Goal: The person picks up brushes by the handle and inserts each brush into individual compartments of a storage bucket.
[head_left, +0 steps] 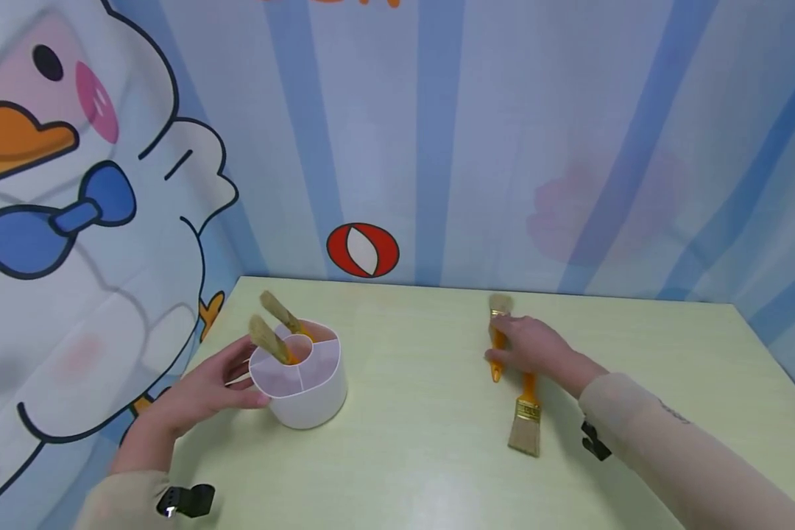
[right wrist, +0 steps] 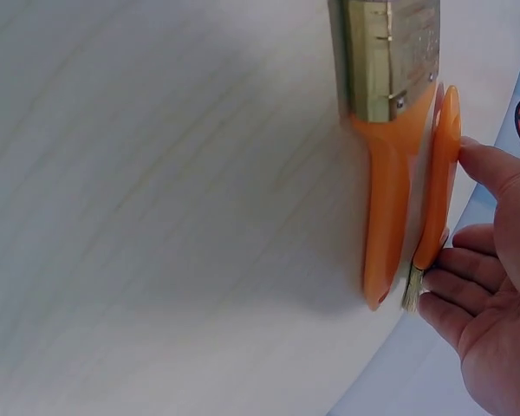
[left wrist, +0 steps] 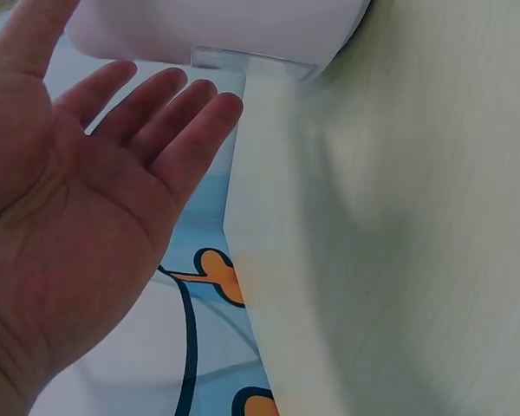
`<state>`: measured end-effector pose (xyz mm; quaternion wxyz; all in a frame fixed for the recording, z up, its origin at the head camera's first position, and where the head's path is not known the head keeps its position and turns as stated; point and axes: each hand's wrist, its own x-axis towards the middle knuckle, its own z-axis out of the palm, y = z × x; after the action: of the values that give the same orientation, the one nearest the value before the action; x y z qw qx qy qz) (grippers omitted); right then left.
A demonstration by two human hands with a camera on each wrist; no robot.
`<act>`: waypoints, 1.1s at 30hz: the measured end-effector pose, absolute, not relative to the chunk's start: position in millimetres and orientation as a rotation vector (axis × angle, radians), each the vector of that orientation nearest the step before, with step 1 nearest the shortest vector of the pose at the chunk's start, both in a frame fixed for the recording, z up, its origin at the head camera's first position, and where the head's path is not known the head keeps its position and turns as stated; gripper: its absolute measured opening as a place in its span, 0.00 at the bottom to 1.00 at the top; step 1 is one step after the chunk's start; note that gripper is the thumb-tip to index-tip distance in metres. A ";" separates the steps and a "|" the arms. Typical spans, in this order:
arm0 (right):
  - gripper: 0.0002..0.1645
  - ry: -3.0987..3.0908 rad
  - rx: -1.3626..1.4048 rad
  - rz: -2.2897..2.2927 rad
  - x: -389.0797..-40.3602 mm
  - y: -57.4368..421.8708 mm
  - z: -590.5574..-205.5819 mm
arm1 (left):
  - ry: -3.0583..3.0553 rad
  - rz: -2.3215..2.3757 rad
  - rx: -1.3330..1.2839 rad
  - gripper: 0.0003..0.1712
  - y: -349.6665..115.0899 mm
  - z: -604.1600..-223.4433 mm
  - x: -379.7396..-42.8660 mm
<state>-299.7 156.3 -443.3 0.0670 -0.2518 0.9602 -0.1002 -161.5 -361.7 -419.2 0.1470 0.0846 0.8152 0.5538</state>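
A white round holder with compartments stands on the left of the table. Two bristle paintbrushes lean in it, one paintbrush in front and another paintbrush behind. My left hand is at the holder's left side, thumb towards its front; in the left wrist view the fingers are nearly straight beside its wall. My right hand holds a paintbrush by its orange handle, bristles pointing away, thumb and fingers at the handle in the right wrist view. Just nearer lies a wider paintbrush, bristles towards me.
The pale wooden table ends at the back against a striped blue wall covering. A printed duck fills the left side wall. Dark straps with small devices sit at both wrists.
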 end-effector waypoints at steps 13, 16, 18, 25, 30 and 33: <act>0.39 2.848 -0.889 -0.252 -286.3 135.4 -437.0 | 2.454 1.619 0.172 0.60 -341.6 -422.9 -146.2; 0.40 2.838 -0.926 -0.248 -284.8 130.1 -436.3 | 2.470 1.640 0.151 0.61 -338.2 -425.1 -143.1; 0.40 2.827 -0.944 -0.258 -283.9 126.5 -436.8 | 2.475 1.658 0.142 0.61 -337.3 -427.2 -141.9; 0.42 2.809 -1.024 -0.281 -281.2 114.0 -439.3 | 2.497 1.681 0.127 0.60 -337.4 -429.6 -138.2; 0.43 2.771 -1.056 -0.270 -281.8 104.1 -440.5 | 2.502 1.690 0.082 0.60 -336.4 -429.3 -135.7; 0.43 2.752 -1.060 -0.259 -281.5 98.4 -440.9 | 2.504 1.691 0.064 0.61 -335.6 -429.3 -135.0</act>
<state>-281.5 98.4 -440.9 0.0902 -0.3566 0.9258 -0.0871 -135.0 -335.6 -429.3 0.0598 0.0211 0.8269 0.5587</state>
